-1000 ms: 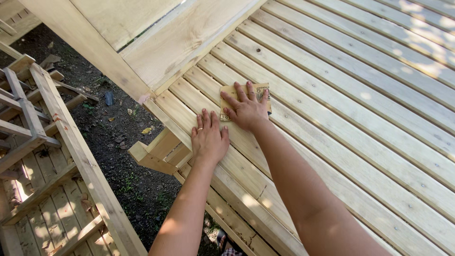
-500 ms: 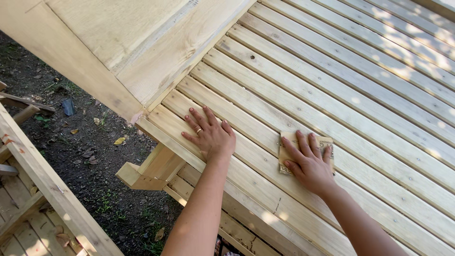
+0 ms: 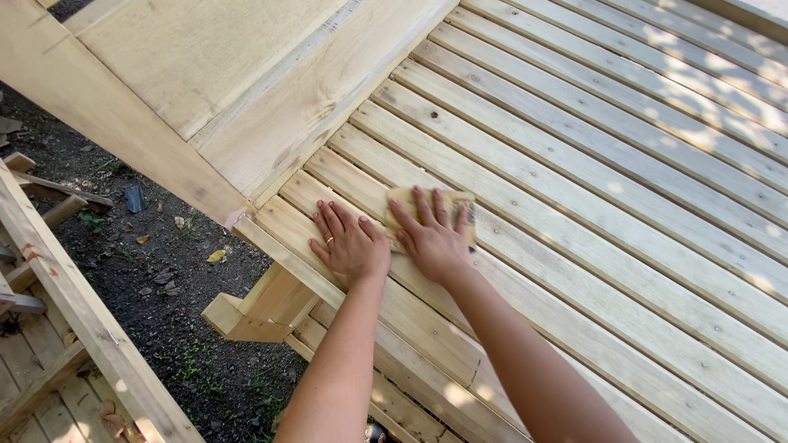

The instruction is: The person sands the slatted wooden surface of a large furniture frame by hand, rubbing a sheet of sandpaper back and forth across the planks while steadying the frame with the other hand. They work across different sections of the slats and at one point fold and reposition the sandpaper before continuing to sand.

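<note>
Here, the right hand presses a tan sanding sheet flat under spread fingers on a pale deck board, left hand splayed just beside it near the edge, where splinters could snag skin.

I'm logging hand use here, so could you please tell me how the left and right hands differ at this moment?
The left hand lies bare on the deck slats, while the right hand presses a tan sandpaper sheet under its fingers. The left hand wears a ring; none shows on the right hand. The left hand sits nearer the deck's edge, the right hand further in. Both are palm down, fingers spread, side by side.
</note>
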A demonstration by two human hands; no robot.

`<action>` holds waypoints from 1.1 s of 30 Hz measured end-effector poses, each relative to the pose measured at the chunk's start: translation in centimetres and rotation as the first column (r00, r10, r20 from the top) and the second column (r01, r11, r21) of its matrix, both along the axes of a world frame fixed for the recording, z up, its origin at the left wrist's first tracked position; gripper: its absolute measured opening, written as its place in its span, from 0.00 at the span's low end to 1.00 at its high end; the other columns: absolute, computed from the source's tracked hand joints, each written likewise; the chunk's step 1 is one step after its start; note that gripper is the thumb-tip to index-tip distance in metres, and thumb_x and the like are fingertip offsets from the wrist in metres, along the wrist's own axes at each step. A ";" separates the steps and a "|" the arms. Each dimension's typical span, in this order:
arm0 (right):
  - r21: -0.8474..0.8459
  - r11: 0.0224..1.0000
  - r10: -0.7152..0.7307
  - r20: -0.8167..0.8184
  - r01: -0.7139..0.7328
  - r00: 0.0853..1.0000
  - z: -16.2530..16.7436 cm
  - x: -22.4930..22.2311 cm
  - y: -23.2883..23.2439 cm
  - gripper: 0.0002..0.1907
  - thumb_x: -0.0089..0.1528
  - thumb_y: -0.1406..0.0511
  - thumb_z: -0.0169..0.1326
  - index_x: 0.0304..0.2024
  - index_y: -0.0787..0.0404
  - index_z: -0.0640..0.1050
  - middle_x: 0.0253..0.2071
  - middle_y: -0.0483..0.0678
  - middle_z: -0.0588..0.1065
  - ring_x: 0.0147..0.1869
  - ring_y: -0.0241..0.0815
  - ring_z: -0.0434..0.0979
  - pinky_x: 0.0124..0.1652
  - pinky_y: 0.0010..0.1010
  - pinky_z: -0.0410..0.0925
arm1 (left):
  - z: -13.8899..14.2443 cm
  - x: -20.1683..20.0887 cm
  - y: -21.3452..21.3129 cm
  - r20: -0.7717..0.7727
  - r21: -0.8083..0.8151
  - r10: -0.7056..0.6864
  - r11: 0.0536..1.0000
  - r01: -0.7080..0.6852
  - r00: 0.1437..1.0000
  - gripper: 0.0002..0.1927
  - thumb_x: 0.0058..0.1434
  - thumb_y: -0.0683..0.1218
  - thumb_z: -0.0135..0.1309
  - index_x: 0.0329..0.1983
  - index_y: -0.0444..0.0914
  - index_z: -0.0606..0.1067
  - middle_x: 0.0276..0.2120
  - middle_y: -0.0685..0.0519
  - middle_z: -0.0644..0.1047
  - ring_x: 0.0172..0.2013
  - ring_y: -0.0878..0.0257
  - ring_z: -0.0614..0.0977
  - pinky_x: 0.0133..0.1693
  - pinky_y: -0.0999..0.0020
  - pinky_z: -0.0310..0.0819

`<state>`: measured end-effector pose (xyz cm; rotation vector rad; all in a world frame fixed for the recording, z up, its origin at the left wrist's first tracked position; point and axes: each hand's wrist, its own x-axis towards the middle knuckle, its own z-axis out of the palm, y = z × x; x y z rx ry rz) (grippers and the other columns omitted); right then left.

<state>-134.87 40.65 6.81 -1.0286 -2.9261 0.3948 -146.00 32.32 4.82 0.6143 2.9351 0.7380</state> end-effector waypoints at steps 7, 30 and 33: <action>0.203 0.974 -0.128 0.126 0.101 0.984 -0.8 21.6 -0.6 0.32 0.65 0.43 0.35 0.74 0.24 0.51 0.79 0.41 0.41 0.81 0.52 0.34 0.68 0.63 0.33 | 3.8 -3.9 0.5 -0.093 -0.303 -0.238 0.932 0.200 0.967 0.38 0.69 0.57 0.36 0.79 0.37 0.48 0.78 0.47 0.47 0.76 0.53 0.46 0.72 0.43 0.36; 0.318 0.942 0.076 0.124 -0.112 0.989 -0.3 18.6 0.1 0.31 0.68 0.46 0.29 0.75 0.29 0.49 0.78 0.44 0.40 0.82 0.55 0.31 0.69 0.64 0.31 | 0.1 -5.6 0.0 -0.074 -0.061 -0.268 0.963 0.264 0.961 0.35 0.69 0.64 0.30 0.75 0.45 0.58 0.76 0.48 0.52 0.75 0.51 0.46 0.71 0.43 0.31; 0.286 0.958 -0.049 0.101 0.018 0.994 -0.9 25.7 -0.9 0.31 0.67 0.46 0.30 0.74 0.29 0.49 0.79 0.44 0.40 0.80 0.53 0.31 0.67 0.60 0.32 | 0.4 -5.2 0.0 -0.070 -0.072 -0.261 0.964 0.256 0.963 0.37 0.68 0.66 0.32 0.75 0.44 0.58 0.76 0.48 0.51 0.75 0.52 0.45 0.70 0.42 0.31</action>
